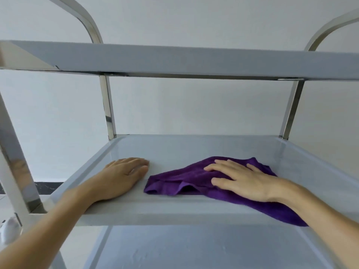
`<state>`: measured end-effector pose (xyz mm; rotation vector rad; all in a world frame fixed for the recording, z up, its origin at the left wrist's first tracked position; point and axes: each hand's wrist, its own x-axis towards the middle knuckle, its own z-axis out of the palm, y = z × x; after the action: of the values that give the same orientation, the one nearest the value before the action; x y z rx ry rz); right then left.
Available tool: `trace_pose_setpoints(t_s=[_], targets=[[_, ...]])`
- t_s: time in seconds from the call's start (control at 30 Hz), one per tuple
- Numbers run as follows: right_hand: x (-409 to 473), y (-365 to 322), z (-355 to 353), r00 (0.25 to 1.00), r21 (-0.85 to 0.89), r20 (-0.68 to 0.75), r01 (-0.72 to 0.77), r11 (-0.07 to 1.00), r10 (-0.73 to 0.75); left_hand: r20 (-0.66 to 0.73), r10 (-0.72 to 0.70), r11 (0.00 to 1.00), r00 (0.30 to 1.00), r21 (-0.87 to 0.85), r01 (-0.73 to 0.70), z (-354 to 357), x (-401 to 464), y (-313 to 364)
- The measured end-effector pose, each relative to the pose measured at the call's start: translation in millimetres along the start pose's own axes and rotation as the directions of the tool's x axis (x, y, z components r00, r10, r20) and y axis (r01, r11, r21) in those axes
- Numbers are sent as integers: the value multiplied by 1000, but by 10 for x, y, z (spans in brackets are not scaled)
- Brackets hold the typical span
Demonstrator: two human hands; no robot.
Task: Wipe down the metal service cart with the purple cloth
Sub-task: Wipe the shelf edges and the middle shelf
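Nearest the camera, two bare forearms are seen reaching forward over the front lip of the middle shelf (pixel 155 216) of the metal service cart (pixel 108 105). The left hand (pixel 120 177) is laid palm down on the bare shelf surface, with its fingers (pixel 136 164) straight, held together and released; nothing is grasped by them. The right hand (pixel 242 181) is laid palm down on the purple cloth (pixel 184 179), with its fingers (pixel 219 167) spread, extended and pressed flat onto the fabric; the cloth is not gripped, only held down under the open palm.

The cloth is found on the middle shelf, rumpled, lying directly beneath the right fingers and stretching beyond their tips toward the left fingers. A narrow strip of bare shelf is observed between the cloth's edge and the left fingertips, so the two are near but apart. Behind the right wrist, one corner of the cloth is draped over the front lip of the shelf and hangs just below it.

Above both sets of fingers the top shelf (pixel 194 61) is noted, carried on polished uprights (pixel 291 111) that curve upward at the far corners. Below the forearms the lower shelf (pixel 194 249) is visible. A plain pale wall (pixel 194 105) is recorded beyond the fingertips.
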<state>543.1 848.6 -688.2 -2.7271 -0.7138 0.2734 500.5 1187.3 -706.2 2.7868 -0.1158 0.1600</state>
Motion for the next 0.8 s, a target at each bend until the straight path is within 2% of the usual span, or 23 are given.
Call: trace_pose_setpoints(t_s=[0.1, 0.2, 0.3, 0.4, 0.57, 0.67, 0.73, 0.8], targets=[[-109, 281, -262, 989, 189, -12, -142, 972, 146, -27, -10, 1000, 1000, 4, 10, -21, -16, 17], [-50, 282, -284, 960, 326, -142, -187, 927, 243, -85, 13, 999, 996, 53, -9, -48, 22, 151], [200, 76, -90, 913, 143, -259, -286, 948, 315, -98, 39, 997, 994, 63, -33, -5, 135, 383], [433, -178, 100, 927, -27, -226, -313, 949, 299, -1, 27, 996, 1000, 86, -27, 153, 228, 577], [397, -351, 250, 989, -68, -97, -115, 991, 108, 14, 31, 996, 999, 83, -32, 231, 221, 586], [115, -194, 281, 995, -75, -97, -38, 996, 31, 29, 20, 996, 999, 88, -23, 198, 202, 572], [-88, 61, 186, 988, -92, -141, -77, 993, 64, 43, 18, 994, 999, 105, -23, 198, 198, 583], [-253, 405, 38, 967, -125, -188, -196, 973, 171, 53, 26, 992, 998, 122, -32, 212, 202, 577]])
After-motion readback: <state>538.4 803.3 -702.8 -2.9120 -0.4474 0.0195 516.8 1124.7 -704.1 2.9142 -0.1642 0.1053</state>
